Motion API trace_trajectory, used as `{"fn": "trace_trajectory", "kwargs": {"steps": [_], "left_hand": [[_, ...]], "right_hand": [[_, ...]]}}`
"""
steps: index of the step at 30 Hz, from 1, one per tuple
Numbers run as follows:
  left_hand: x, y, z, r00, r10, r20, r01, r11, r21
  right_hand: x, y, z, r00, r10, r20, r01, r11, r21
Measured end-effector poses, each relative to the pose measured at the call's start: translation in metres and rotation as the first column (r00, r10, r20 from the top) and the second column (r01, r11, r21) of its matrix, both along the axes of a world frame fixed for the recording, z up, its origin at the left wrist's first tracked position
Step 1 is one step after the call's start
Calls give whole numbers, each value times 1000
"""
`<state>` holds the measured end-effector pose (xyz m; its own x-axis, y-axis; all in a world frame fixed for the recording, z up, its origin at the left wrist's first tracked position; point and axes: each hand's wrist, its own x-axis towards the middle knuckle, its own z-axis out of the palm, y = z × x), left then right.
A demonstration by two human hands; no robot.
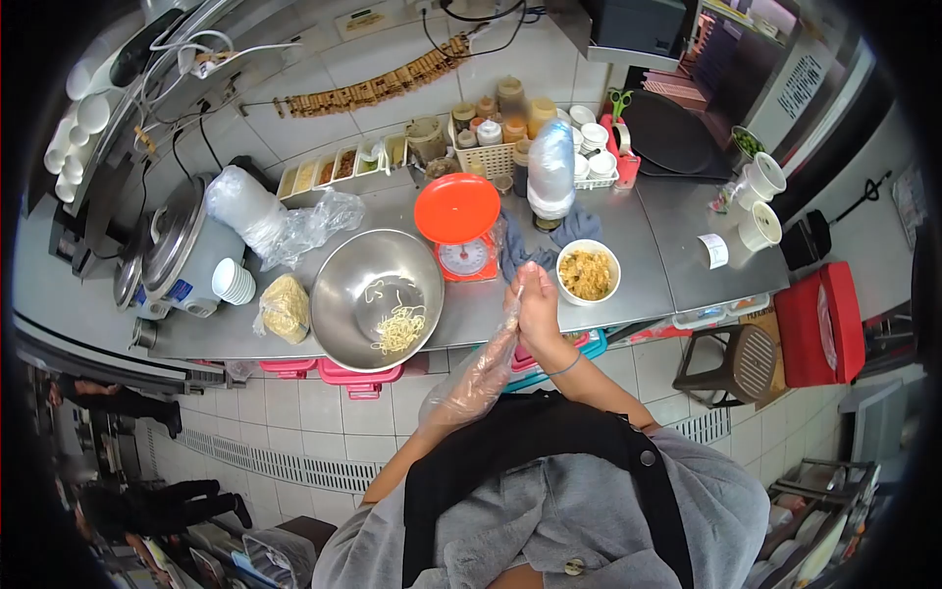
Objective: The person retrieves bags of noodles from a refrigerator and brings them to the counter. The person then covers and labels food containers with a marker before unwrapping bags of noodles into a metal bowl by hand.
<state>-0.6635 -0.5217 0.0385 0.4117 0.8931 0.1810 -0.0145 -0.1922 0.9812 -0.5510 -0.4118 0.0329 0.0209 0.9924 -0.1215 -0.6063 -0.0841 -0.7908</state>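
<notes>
My left hand (502, 346) is inside a loose clear plastic glove (464, 385) that reaches down over the wrist. My bare right hand (537, 306) is closed at the glove's fingertip end, pinching the plastic. The fingers of my left hand are hard to make out through the crinkled plastic and behind the right hand. Just right of my hands stands a white bowl (615, 280) filled with yellowish-brown food. To the left is a large steel mixing bowl (339, 285) with some pale noodles (400, 330) in it. A kitchen scale (461, 257) with an orange-red pan (457, 208) stands just beyond my hands.
A bag of yellow food (285, 308) and stacked white cups (234, 282) stand left. Behind are a plastic-wrapped stack (551, 172), blue-grey cloths (515, 250), a sauce basket (486, 157) and a condiment tray (343, 169). Paper tubs (760, 228) and a brown stool (731, 361) are right.
</notes>
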Motion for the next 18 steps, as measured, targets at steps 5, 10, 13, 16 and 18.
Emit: {"fn": "trace_trajectory", "kwargs": {"steps": [5,10,13,16,18], "left_hand": [[-12,1,15,996,-16,-86,23,996,88],[-21,-3,-5,999,2,36,3,989,-147],[-42,-17,-26,999,33,43,-16,942,-336],[-89,-27,-29,974,115,-197,-190,886,-424],[-93,-23,-5,837,136,-530,-364,862,-353]], "right_hand": [[1,0,4,979,150,-135,-134,983,123],[26,18,41,938,105,-331,-73,992,107],[53,46,45,950,-4,-311,58,985,164],[71,65,48,952,-62,-299,108,984,140],[63,62,41,954,-34,-297,72,990,119]]}}
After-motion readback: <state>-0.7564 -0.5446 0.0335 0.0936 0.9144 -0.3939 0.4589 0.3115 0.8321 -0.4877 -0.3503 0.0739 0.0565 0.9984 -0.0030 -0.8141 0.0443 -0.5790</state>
